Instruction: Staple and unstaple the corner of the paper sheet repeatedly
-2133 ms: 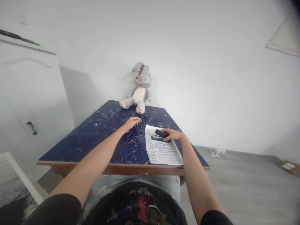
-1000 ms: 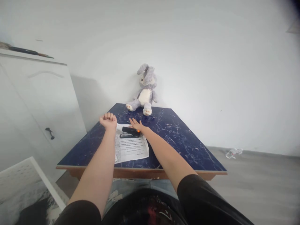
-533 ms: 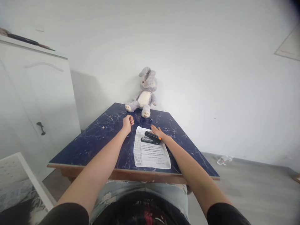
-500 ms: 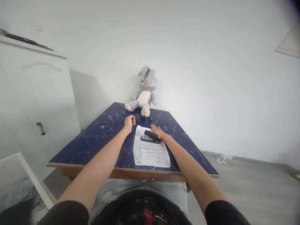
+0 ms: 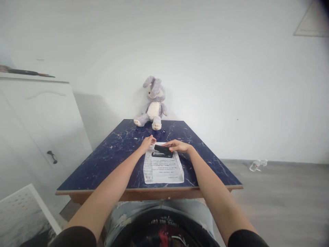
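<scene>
A printed white paper sheet (image 5: 162, 167) lies on the dark blue marble-patterned table (image 5: 110, 157). A black stapler (image 5: 161, 151) with an orange end rests across the sheet's far edge. My right hand (image 5: 179, 145) lies over the stapler's right end, fingers curled on it. My left hand (image 5: 148, 141) sits at the sheet's far left corner with its fingers bunched in a pinch; what they hold, if anything, is too small to make out.
A grey and white plush rabbit (image 5: 152, 104) sits at the table's far edge against the white wall. A white cabinet (image 5: 38, 120) with a dark handle stands to the left. A clear plastic bottle (image 5: 256, 165) lies on the grey floor at right.
My left hand has come down from a raised fist to the sheet's far corner. My right hand has shifted from flat beside the stapler to lying over its end.
</scene>
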`<state>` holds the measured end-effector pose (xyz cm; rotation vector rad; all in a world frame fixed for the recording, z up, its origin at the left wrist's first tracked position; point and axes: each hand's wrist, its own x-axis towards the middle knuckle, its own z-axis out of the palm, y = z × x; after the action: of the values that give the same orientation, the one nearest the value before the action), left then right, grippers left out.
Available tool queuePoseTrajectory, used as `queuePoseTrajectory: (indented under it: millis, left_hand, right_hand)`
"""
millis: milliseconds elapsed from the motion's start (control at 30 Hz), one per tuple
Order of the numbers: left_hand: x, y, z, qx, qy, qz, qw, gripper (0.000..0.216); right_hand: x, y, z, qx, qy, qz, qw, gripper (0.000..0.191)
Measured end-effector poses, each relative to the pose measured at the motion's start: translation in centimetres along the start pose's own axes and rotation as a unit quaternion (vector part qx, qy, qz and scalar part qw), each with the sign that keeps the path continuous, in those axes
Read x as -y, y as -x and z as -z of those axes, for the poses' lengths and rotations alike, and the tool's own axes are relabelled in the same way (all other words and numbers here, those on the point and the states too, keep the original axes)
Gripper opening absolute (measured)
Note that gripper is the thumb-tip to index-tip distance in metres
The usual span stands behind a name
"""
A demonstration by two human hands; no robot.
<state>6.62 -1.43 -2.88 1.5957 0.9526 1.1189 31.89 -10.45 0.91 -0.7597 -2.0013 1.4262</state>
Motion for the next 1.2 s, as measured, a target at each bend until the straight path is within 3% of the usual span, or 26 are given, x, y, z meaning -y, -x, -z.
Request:
queuePoseTrajectory:
  millis: [100,333,733,1067,1200]
  left_hand:
    - [-0.7,0.2,0.5,0.011,0.027,0.035,0.999,0.071]
    - [-1.3,0.7,1.4,0.018,0.078,0.084,0.993,0.092]
    - [-1.2,1.4,0.0,0.006,0.054,0.059,0.997,0.093]
    - [-1.9,1.7,0.8,0.034,0.094,0.107,0.989,0.094]
    - [-2.0,1.7,1.2,0.043,0.117,0.120,0.985,0.097]
  right_hand:
    - [-0.8,-0.1,-0.4,0.016,-0.074,-0.020,0.997,0.079]
    - [-2.1,-0.1,0.0,0.054,-0.157,-0.016,0.986,0.074]
    - [-2.3,-0.3,0.3,0.060,-0.175,-0.056,0.981,0.072]
    - [-2.5,-0.2,0.5,0.051,-0.180,-0.077,0.979,0.069]
    - [-2.2,-0.2,0.0,0.038,-0.126,-0.043,0.990,0.069]
